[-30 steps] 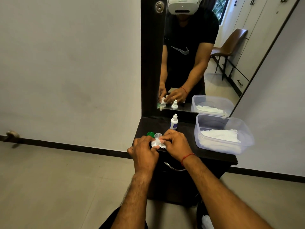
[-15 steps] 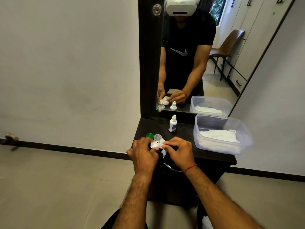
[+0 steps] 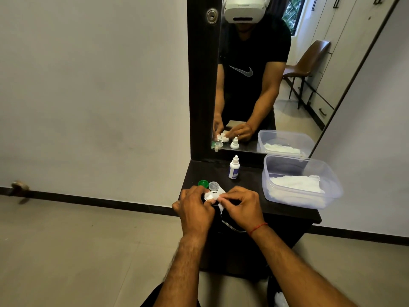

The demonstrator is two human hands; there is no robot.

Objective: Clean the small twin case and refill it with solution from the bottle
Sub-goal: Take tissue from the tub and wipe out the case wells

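Head view: at frame centre, over the desk's [image 3: 285,210] front edge, the left hand [image 3: 194,209] pinches the white case [image 3: 210,195] while the right hand [image 3: 243,207] presses a tissue [image 3: 220,203] against it. The case looks light, stiff and likely slick when wet, so grip its rim. Two caps [image 3: 209,185] lie just behind; the bottle [image 3: 234,168] stands above them, capped.
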